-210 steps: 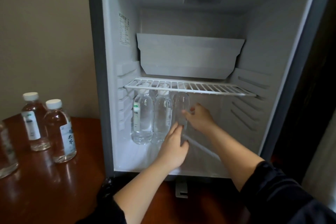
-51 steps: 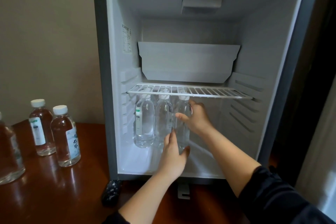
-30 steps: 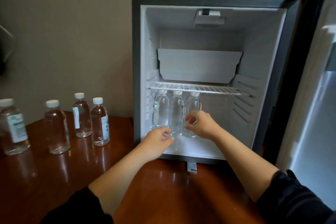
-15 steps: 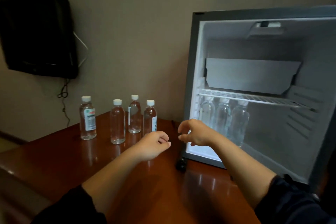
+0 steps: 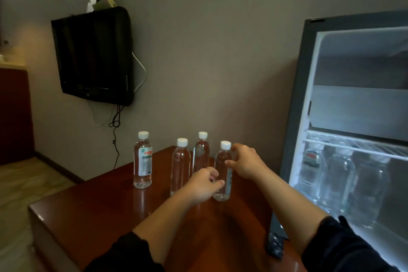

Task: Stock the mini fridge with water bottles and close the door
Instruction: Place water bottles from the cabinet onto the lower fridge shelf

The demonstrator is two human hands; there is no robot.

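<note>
The right hand (image 5: 245,162) has its thumb and fingers curled round the upper part of a clear plastic water bottle with a white cap (image 5: 225,191), just under the cap. The left hand (image 5: 203,184) meets the lower body of the same bottle with bent fingers; whether it really grips, I cannot tell. This bottle stands upright near the far edge of the reddish-brown glossy wooden table (image 5: 99,216), closest to the open dark grey mini fridge (image 5: 295,117). Three more bottles (image 5: 180,165) stand just beside it, so a careless lift could knock one over. Inside the fridge, three bottles (image 5: 341,179) stand under the white wire shelf (image 5: 357,148). The shelf looks low, so the cap may strike it on entering.
</note>
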